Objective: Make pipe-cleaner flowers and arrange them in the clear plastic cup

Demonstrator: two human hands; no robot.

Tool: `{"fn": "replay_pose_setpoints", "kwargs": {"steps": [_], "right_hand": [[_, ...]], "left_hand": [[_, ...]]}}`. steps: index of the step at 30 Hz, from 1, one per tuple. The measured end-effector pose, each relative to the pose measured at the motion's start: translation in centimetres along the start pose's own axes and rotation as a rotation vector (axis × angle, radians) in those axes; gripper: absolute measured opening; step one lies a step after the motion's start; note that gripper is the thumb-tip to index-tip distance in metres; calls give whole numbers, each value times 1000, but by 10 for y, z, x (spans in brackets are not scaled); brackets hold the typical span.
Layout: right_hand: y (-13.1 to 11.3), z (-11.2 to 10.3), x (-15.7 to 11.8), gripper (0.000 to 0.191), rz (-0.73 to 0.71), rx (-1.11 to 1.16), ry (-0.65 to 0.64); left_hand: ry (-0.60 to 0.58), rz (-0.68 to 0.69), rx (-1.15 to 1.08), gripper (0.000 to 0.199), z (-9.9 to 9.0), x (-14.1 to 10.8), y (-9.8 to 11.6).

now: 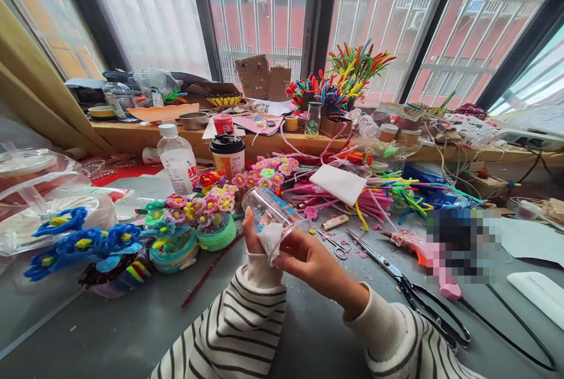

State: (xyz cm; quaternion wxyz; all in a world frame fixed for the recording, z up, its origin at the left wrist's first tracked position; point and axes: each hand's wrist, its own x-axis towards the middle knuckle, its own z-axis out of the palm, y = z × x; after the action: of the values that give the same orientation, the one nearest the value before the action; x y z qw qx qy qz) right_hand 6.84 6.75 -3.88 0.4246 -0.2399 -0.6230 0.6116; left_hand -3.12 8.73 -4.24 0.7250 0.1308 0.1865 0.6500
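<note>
Left hand is curling fingers round a tilted cup; right hand is pinching its rim, tissue inside; gentle pressure is likely best.

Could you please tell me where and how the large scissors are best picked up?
I would take the large scissors by the black handle loops, coming from the person's side with the right hand once it is free: the loops lie beside the right sleeve, while the pointed blades face away.

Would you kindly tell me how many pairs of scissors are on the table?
2: small scissors near the right hand, large scissors to their right. More may be hidden.
</note>
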Motion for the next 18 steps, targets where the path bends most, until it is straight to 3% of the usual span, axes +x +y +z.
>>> {"fn": "replay_pose_setpoints", "kwargs": {"steps": [3, 6, 7, 9, 13, 16, 18], "right_hand": [[-21, -17, -5, 20, 61, -225, -99], [-51, -42, -19, 14, 156, -365, -427], [-60, -52, -24, 14, 173, -387, -458], [-72, -71, -37, 17, 213, -370, -355], [-82, -118, -63, 27, 207, -298, 73], [-85, -170, -79, 37, 139, -274, 610], [-85, -209, -88, 30, 46, -292, 1078]], "left_hand": [[76, 26, -17, 45, 4, 3, 1], [91, 66, 24, 42, 5, 5, 4], [90, 80, 37, 41, 6, 6, 4], [89, 83, 48, 39, 7, 7, 5], [89, 26, 34, 39, 9, 8, 5], [59, -3, 26, 39, 6, 9, 4], [11, -5, 22, 38, 2, 10, 3]]}}
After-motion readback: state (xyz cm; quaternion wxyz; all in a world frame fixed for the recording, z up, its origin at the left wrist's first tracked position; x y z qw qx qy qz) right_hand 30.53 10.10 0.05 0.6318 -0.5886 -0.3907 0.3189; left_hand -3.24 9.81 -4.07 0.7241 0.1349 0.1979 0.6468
